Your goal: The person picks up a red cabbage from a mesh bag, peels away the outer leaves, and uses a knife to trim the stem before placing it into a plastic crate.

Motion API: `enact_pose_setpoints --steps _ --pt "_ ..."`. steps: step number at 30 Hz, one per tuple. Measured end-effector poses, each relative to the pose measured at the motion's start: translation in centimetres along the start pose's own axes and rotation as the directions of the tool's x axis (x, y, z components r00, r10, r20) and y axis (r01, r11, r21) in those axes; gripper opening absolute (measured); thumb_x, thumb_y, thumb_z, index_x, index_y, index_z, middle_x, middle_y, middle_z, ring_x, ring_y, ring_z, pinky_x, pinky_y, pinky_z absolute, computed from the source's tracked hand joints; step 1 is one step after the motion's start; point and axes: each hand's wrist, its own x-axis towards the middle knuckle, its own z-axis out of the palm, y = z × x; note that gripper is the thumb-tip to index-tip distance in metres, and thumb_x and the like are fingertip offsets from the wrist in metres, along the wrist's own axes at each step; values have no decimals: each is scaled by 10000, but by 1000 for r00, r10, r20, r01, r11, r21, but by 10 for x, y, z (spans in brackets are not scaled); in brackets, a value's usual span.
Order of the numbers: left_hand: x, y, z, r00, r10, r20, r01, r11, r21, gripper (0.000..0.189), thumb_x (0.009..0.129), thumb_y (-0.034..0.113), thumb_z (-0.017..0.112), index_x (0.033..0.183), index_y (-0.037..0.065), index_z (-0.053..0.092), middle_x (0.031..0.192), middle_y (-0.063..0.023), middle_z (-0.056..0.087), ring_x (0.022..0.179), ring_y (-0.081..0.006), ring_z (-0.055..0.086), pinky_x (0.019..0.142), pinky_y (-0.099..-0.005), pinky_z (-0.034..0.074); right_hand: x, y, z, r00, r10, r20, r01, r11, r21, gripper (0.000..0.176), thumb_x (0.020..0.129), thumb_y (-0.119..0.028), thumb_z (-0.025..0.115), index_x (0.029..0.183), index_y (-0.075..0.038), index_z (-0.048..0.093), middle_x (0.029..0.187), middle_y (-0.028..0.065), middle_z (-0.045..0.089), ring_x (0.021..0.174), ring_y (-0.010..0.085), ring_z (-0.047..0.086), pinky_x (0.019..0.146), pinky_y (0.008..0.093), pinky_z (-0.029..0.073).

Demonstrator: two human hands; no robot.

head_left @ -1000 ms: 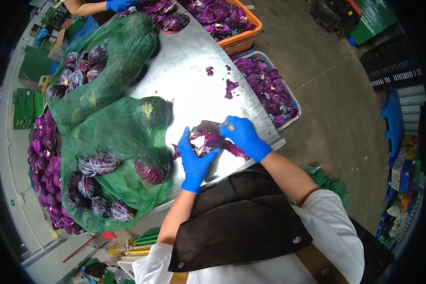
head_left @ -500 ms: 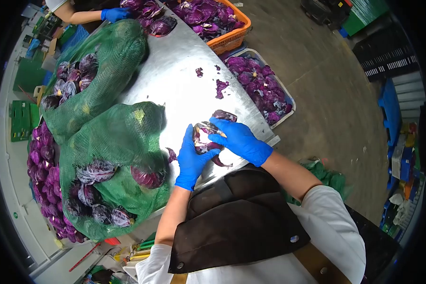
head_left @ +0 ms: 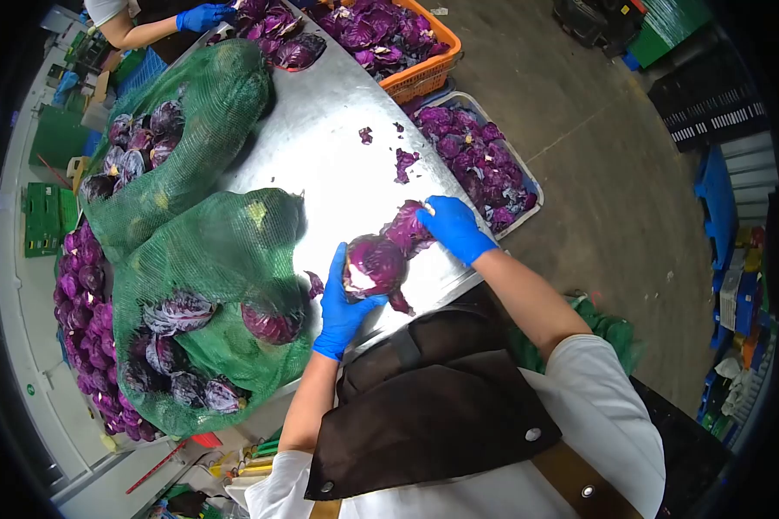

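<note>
My left hand point(head_left: 342, 307), in a blue glove, is wrapped round the near left side of a red cabbage point(head_left: 376, 265) on the metal table point(head_left: 337, 164). A pale patch shows on the cabbage's near face. With its fingers closed, my right hand point(head_left: 456, 227), also gloved in blue, pinches a purple cabbage leaf point(head_left: 407, 227) at its far edge. This leaf spreads out from the cabbage's upper right side. A loose leaf piece point(head_left: 400, 302) lies just below the cabbage, and a small scrap point(head_left: 315, 285) is left of my left hand.
Green net sacks point(head_left: 212, 251) of red cabbages cover the table's left side. Off its right edge stand an orange crate point(head_left: 420, 80) and a pale crate point(head_left: 530, 184), both full of leaves. A co-worker's gloved hand point(head_left: 204, 17) is at the far end, near loose cabbages point(head_left: 299, 52).
My right hand has moved right and away from the cabbage, drawing a leaf outward. The cabbage has turned in my left hand and shows more smooth purple surface.
</note>
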Motion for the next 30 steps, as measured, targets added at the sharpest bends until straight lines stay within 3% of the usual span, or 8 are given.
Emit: enact_pose_setpoints --steps 1,4,7,11,12,17,22,30 --pt "-1 1 -2 1000 -20 -6 19 995 -99 1117 613 170 908 1502 8 253 1453 -165 430 1300 -285 478 1095 -402 404 -8 -11 -7 1000 -14 -18 12 994 -109 329 852 -366 642 1021 -86 677 959 178 690 838 369 661 759 442 527" --pt "10 -5 -10 995 47 88 -48 999 14 1142 596 157 914 1508 13 243 1496 -164 372 1366 -275 390 1155 -408 309 -29 -49 -19 880 -338 -333 423 877 228 400 842 -389 675 1114 -96 682 1042 170 691 897 350 670 809 411 532" --pt "25 3 -12 989 78 127 -96 986 137 1174 592 161 902 1526 34 202 1538 -174 303 1427 -281 286 1184 -408 232 -21 -56 -22 892 -436 119 374 861 344 489 868 -325 703 1266 -58 608 1160 195 665 1108 312 635 939 383 495" --pt "-1 18 0 971 -19 -239 50 991 122 1109 680 168 852 1537 40 159 1561 -157 242 1429 -291 265 1142 -460 271 -23 -33 -22 943 -216 254 75 880 469 518 840 -440 705 1218 -90 648 1111 153 689 1013 275 668 887 357 510" --pt "-13 10 8 957 -8 -290 40 994 106 1100 691 180 851 1534 31 159 1552 -162 253 1423 -296 273 1141 -458 271 -27 -26 -11 971 -196 139 96 846 524 517 822 -470 724 1137 -64 671 1032 160 704 939 266 684 834 357 523" --pt "3 16 48 959 81 -273 2 957 289 1173 662 295 895 1500 -55 152 1512 -228 274 1401 -329 301 1156 -417 256 -61 -32 -3 991 -95 93 45 896 442 548 789 -549 732 974 -40 650 872 178 690 790 312 681 726 384 526" --pt "30 12 37 960 11 -279 84 941 327 1188 606 354 919 1464 -71 215 1428 -259 394 1320 -352 429 1099 -387 365 -72 -54 -32 984 -170 -59 178 968 174 683 857 -586 623 1285 -59 552 880 185 685 779 352 677 689 417 530" --pt "24 21 46 976 89 -198 41 821 570 1140 605 297 905 1477 -11 238 1475 -236 347 1346 -382 391 1097 -414 368 -37 -67 -32 935 -262 238 279 959 -42 622 957 -557 440 1347 -81 531 848 174 685 813 344 672 726 440 508"
